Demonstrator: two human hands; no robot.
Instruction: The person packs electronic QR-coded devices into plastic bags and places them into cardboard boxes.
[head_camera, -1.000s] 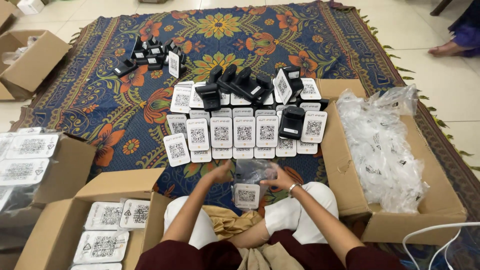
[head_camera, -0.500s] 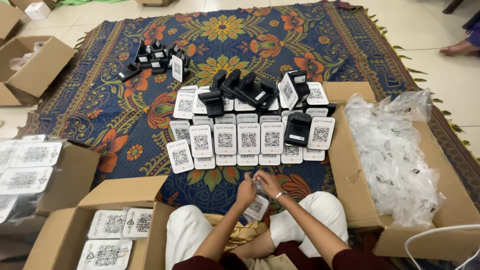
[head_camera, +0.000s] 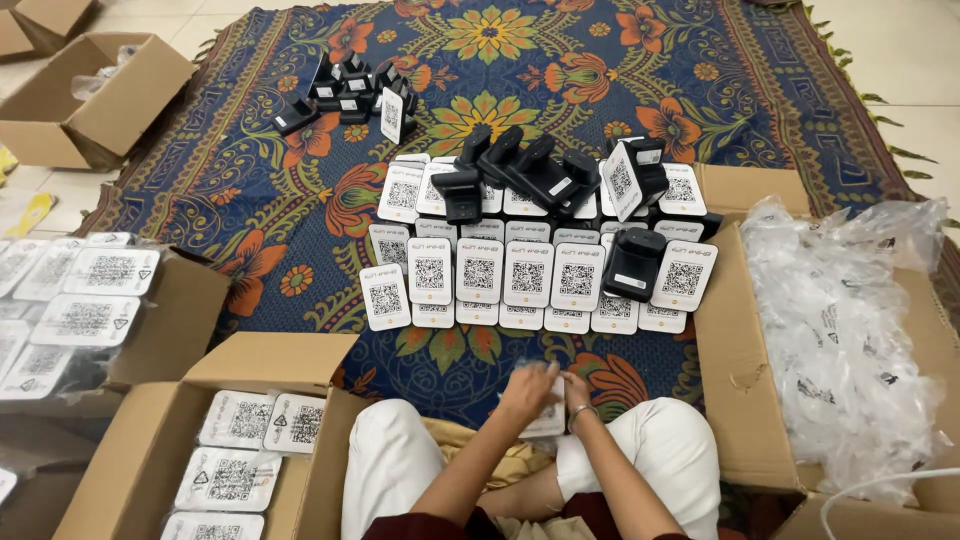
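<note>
I sit cross-legged on a patterned rug (head_camera: 250, 200). My left hand (head_camera: 527, 392) and my right hand (head_camera: 575, 392) meet in front of my lap, both gripping a small white card device (head_camera: 548, 420) in a clear plastic wrapper. Just beyond my hands, rows of white card devices with square code patterns (head_camera: 528, 272) lie on the rug. Black stand devices (head_camera: 530, 168) sit on top of the far rows, and one black stand (head_camera: 632, 264) rests on the near right cards.
A cardboard box (head_camera: 150, 460) at my left knee holds wrapped white cards. A box (head_camera: 735, 370) on my right is full of crumpled clear plastic bags (head_camera: 850, 330). More wrapped cards (head_camera: 70, 300) lie far left. Another group of black stands (head_camera: 350, 95) sits farther up the rug.
My hands have drawn slightly closer to my lap with the wrapped card, which is now lower and mostly covered by my fingers. The camera tilted a little.
</note>
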